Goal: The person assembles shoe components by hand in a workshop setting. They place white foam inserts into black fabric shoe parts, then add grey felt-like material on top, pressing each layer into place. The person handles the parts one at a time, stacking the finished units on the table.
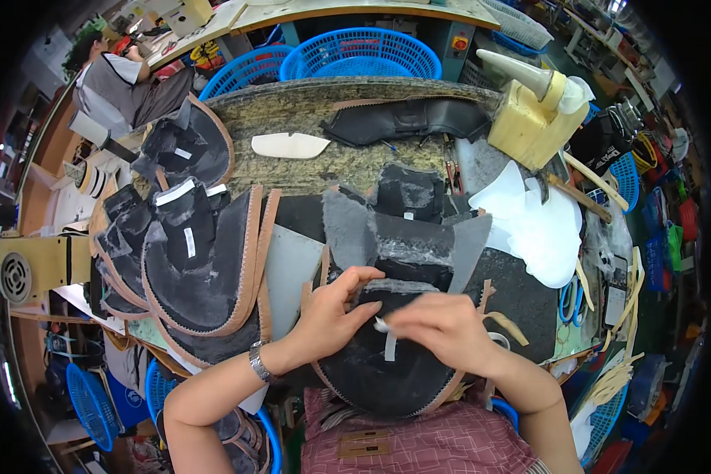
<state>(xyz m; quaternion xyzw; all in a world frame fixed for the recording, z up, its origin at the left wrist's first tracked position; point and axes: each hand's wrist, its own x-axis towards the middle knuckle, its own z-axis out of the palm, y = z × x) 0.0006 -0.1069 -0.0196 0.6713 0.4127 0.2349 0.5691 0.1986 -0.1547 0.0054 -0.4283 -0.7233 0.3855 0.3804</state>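
A black shoe upper (371, 371) lies inside out in front of me, with a tan zigzag edge and a small white label (390, 346). My left hand (332, 316) rests on its left side, thumb and forefinger apart beside the raised grey-black flap (411, 237). Over its right side, my right hand (442, 328) is closed, pinching a small white scrap (381, 325) just above the label. Whether that scrap is paper or cloth I cannot tell. The right hand's other fingers are curled and slightly blurred.
Several similar uppers (205, 268) are stacked at left, beside a grey board (292, 261). White shaped pieces (541, 229), blue-handled scissors (570, 302) and a wooden block (533, 126) lie right. Behind are a black upper (411, 120), blue baskets (361, 55) and a seated person (118, 87).
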